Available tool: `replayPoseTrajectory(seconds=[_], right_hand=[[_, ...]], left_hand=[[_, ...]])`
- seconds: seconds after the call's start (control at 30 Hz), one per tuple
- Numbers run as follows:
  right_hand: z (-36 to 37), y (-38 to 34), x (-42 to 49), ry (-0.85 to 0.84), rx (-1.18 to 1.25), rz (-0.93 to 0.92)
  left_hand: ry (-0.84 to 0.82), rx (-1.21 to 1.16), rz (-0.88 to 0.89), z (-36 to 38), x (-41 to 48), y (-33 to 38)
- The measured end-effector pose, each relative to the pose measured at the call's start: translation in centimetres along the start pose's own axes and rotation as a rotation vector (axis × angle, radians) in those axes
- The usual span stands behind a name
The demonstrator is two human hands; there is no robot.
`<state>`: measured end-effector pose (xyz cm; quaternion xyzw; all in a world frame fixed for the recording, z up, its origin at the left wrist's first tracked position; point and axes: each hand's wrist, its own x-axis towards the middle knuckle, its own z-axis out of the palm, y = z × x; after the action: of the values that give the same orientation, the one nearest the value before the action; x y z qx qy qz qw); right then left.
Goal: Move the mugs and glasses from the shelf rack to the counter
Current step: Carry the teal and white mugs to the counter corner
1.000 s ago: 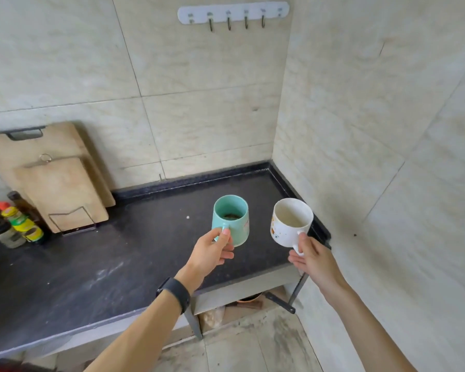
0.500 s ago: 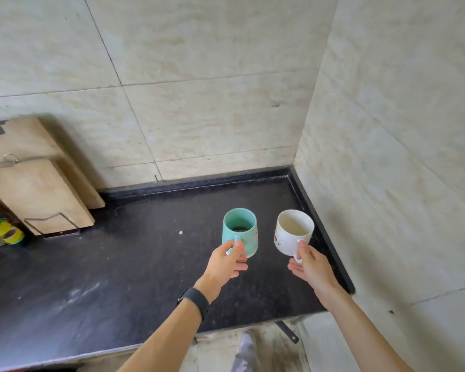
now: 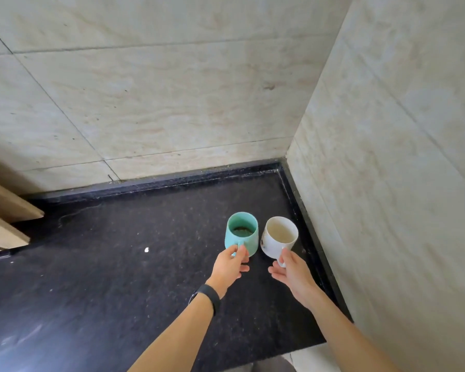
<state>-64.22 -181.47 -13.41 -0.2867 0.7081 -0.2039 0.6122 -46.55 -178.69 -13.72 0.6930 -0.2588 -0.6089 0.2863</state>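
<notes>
My left hand [image 3: 230, 267] grips the handle of a teal mug [image 3: 242, 233] with a dark residue at its bottom. Beside it, my right hand [image 3: 290, 269] pinches the handle of a white mug [image 3: 278, 237] with a small print on its side. Both mugs are upright and close together over the black counter [image 3: 118, 277], near its back right corner. I cannot tell whether their bases touch the counter. A black band sits on my left wrist. The shelf rack is out of view.
Tiled walls close the counter at the back and on the right. Wooden cutting boards [image 3: 3, 218] lean against the back wall at the far left. A small white speck [image 3: 146, 249] lies on the counter left of the mugs.
I have stepped closer to the counter. Both hands carried the mugs forward and lower, toward the back right corner; the bottles and hook rail left the view.
</notes>
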Motion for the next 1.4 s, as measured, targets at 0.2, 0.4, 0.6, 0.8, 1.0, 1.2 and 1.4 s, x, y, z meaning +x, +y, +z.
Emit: replayPoseTrajectory(seconds=[0.2, 0.4, 0.6, 0.8, 1.0, 1.2, 1.4], right_hand=[[0.1, -2.7, 4.7, -0.033, 0.072, 0.003], [0.3, -5.3, 9.1, -0.064, 0.095, -0.019], [0.7, -8.7, 12.7, -0.103, 0.071, 0.002], [0.8, -12.0, 16.1, -0.094, 0.016, 0.068], [0.8, -13.7, 18.4, -0.063, -0.055, 0.081], [1.0, -13.8, 18.7, -0.051, 0.022, 0.062], [1.5, -12.8, 18.7, -0.031, 0.047, 0.016]], left_hand=[[0.031, 0.006, 0.028, 0.9, 4.5, 1.4], [0.032, 0.017, 0.041, 1.2, 8.3, 3.3], [0.027, 0.070, 0.078, 2.1, 11.7, 5.4], [0.015, 0.193, 0.105, 2.0, 15.5, 8.4], [0.034, 0.282, 0.124, 0.9, 18.2, 10.1], [0.170, 0.139, 0.095, 2.4, 18.1, 9.1], [0.296, -0.001, 0.081, 4.9, 17.6, 9.0]])
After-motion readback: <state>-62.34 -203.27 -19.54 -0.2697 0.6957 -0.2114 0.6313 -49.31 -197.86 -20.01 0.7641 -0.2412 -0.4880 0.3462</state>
